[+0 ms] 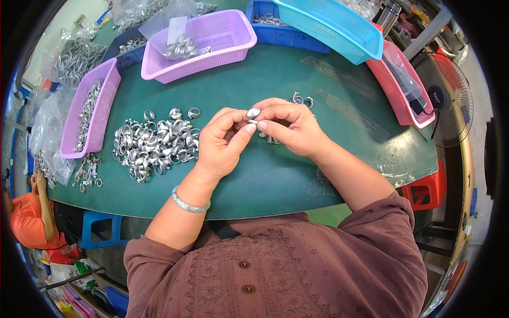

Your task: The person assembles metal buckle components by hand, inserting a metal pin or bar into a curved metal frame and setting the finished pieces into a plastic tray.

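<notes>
Between my two hands, above the green tabletop, is a silver-coloured ring (253,113) with a broad, domed front. My left hand (227,139) pinches it from the left with thumb and forefinger. From the other side, my right hand (289,125) grips it in the same way, its thumb and forefinger at the ring's edge. To the left of my left hand lies a heap of similar silver rings (154,146). Several more rings (302,99) lie behind and below my right hand, partly hidden by it.
Lilac baskets stand at the left (109,98) and back (238,37), both holding metal pieces. A turquoise basket (339,33), a pink basket (389,95) and a fan (450,100) are at the right. A co-worker in orange (33,220) sits far left.
</notes>
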Available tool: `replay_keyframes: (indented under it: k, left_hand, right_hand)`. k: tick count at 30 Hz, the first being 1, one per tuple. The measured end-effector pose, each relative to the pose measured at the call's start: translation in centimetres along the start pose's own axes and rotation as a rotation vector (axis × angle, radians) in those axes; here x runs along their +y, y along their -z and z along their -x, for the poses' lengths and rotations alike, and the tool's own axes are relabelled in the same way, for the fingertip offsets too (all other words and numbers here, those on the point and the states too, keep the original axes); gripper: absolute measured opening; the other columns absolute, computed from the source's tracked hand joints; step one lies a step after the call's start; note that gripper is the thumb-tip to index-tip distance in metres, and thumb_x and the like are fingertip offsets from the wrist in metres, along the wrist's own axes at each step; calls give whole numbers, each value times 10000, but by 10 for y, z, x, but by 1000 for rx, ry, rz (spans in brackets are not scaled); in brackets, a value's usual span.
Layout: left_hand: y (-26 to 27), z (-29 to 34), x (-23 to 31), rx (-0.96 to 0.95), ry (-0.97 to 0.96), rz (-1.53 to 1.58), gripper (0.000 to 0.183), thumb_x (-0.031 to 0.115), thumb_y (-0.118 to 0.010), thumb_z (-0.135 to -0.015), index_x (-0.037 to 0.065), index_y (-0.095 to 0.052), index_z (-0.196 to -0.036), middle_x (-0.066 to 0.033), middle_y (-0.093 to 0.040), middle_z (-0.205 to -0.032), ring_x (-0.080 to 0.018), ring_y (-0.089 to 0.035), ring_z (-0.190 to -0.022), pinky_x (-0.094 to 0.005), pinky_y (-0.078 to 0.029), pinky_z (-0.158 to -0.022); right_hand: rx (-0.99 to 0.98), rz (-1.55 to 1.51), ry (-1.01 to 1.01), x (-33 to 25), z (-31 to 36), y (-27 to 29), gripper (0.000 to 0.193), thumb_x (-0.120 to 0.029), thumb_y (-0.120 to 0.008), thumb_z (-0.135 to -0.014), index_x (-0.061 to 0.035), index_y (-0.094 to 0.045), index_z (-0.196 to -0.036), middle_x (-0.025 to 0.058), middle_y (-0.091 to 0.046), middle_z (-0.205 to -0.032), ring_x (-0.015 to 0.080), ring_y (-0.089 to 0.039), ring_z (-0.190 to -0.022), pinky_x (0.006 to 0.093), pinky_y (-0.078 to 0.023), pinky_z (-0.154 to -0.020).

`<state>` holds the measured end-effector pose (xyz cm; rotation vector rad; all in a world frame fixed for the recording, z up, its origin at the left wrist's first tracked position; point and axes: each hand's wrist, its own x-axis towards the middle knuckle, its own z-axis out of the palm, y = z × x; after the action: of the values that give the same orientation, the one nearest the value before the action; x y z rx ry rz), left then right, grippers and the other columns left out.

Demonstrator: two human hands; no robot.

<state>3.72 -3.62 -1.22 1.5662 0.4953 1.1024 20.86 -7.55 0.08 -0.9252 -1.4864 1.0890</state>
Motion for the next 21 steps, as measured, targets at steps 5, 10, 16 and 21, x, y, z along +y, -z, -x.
replay_keyframes:
  k: [5, 10, 16, 21]
  left_hand:
    - [-1, -1, -1, -2, -26, -3, 181, -19, -583, -797, -6, -588, -977, -13, -497, -841, -63, -478, -719, -178, -408, -623]
    - [0, -1, -2, -8, -15, 10, 187, -24, -581, -795, -3, -590, -981, -13, -495, -837, -62, -472, -708, -179, -398, -605]
    - [0, -1, 0, -3, 13, 30, 185, -20, -578, -800, -8, -589, -985, -15, -498, -844, -62, -474, -709, -180, -398, -612]
    - [-1, -1, 1, 3, 36, 42, 179, -6, -575, -809, -12, -587, -988, -20, -505, -861, -62, -488, -724, -179, -403, -614]
  right_hand:
    - [1, 3, 13, 1, 0, 0, 100, -7, -550, -819, 17, -614, -892, 71, -557, -1033, 117, -543, -897, 235, -448, -760]
    - [11, 16, 13, -1, 0, -1, 105, 9, -538, -812, 18, -611, -886, 71, -557, -1032, 115, -543, -896, 234, -447, -760]
    - [10, -6, -3, -1, 0, -1, 113, 16, -531, -807, 22, -605, -892, 71, -555, -1033, 115, -543, -892, 232, -445, -758]
    - [9, -7, -47, -1, 1, 0, 116, 16, -530, -807, 28, -601, -897, 70, -556, -1033, 113, -543, -887, 233, -444, -752]
